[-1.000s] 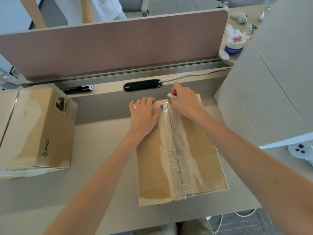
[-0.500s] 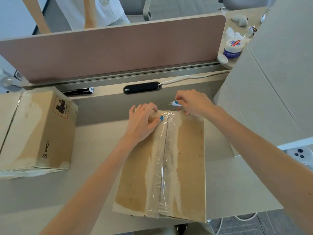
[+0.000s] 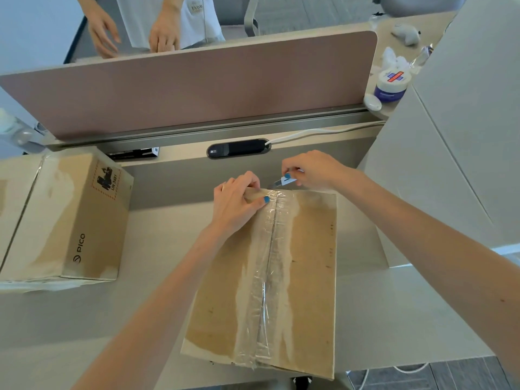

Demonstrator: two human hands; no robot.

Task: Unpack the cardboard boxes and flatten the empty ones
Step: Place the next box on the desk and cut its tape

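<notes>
A brown cardboard box (image 3: 306,277) lies on the desk in front of me, its top seam sealed with clear tape (image 3: 267,271). My left hand (image 3: 236,204) grips the far left corner of the box top, fingers curled over the edge. My right hand (image 3: 312,170) pinches a small white cutter (image 3: 284,181) whose tip sits at the far end of the taped seam. A second taped box marked PICO (image 3: 70,218) stands at the left.
A large pale box (image 3: 450,153) fills the right side. A brown divider panel (image 3: 197,85) runs along the desk's back, with a black cable port (image 3: 239,148) below it. A tub of wipes (image 3: 392,83) sits at the back right. Another person's hands (image 3: 132,32) show beyond the divider.
The box has slid nearer to me and turned a little. My left hand went from lying flat on top to gripping the far edge. My right hand with the cutter moved off the seam's end.
</notes>
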